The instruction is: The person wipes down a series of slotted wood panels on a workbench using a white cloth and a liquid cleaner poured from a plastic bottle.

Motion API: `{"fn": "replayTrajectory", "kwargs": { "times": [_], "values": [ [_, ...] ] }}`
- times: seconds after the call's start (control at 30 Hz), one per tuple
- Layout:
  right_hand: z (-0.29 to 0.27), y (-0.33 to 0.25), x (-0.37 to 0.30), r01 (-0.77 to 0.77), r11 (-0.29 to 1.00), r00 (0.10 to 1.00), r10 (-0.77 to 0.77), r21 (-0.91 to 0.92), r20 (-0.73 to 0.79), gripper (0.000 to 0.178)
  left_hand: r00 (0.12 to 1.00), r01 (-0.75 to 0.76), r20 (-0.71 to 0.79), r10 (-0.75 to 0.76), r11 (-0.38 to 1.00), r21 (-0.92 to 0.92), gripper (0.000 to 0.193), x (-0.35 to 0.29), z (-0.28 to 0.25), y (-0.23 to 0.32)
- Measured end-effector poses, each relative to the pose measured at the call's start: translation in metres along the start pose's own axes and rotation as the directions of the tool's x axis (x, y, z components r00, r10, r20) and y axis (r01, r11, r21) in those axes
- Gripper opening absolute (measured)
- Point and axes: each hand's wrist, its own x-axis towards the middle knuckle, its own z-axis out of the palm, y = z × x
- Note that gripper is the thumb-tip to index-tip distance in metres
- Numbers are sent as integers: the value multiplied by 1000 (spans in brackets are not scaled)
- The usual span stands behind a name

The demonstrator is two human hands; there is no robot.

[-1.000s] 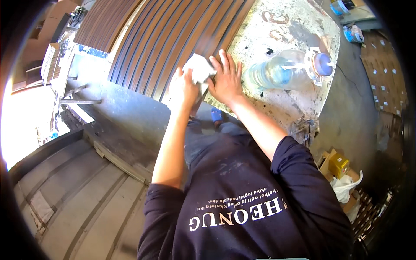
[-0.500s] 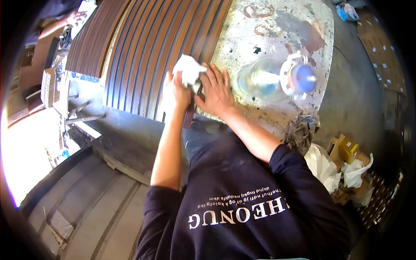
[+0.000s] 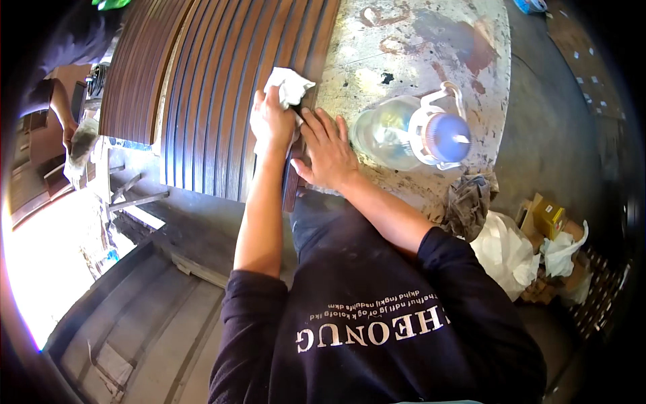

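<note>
My left hand [image 3: 272, 122] is closed round a crumpled white cloth [image 3: 289, 85] and presses it on the near right part of a brown slatted wood panel [image 3: 232, 87]. Dark grooves run along the panel. Beside it, my right hand [image 3: 330, 149] rests with fingers stretched out and spread, at the panel's right edge. A dark brown strip [image 3: 291, 185] sticks out below, between my two hands. Just right of my right hand lies a big clear plastic bottle [image 3: 387, 131] with a blue cap [image 3: 449, 137] and a white handle.
The stained worktable [image 3: 404, 74] carries the panel and bottle. A second slatted panel [image 3: 141, 74] is at left. A grey rag [image 3: 469, 202] hangs at the table's near right corner. White bags [image 3: 501, 249] and a yellow box [image 3: 548, 219] sit on the floor. At far left, another person's hand [image 3: 69, 135] holds a pale cloth.
The white cloth and my left hand have shifted slightly up and left in the picture. My right hand also sits a little further left. The other person's arm at left has lowered.
</note>
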Motion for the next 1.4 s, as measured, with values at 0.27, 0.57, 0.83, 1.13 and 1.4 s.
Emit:
{"fn": "replayTrajectory", "kwargs": {
  "times": [0.27, 0.57, 0.83, 1.13, 1.4],
  "values": [
    [4, 6, -6, -43, 998, 999, 45, 47, -29, 83, 988, 151, 28, -150, 987, -55, 39, -132, -39, -31],
    [3, -1, -7, 5, 997, 995, 3, 80, -96, 75, 999, -39, -21, 38, 999, -34, 33, 62, 26, 16],
    [-3, 6, -3, -31, 993, 989, 46, 111, -137, 78, 1000, 18, -23, -21, 990, -140, 46, -80, -21, -19],
    [-6, 2, -2, -21, 993, 990, 37, 118, -137, 69, 992, -121, -49, 115, 982, -147, 50, 29, 16, 7],
    [-8, 5, -1, 1, 998, 999, 2, 58, -54, 76, 968, -219, -133, 214, 976, -18, 40, 150, 73, 40]
  ]
}}
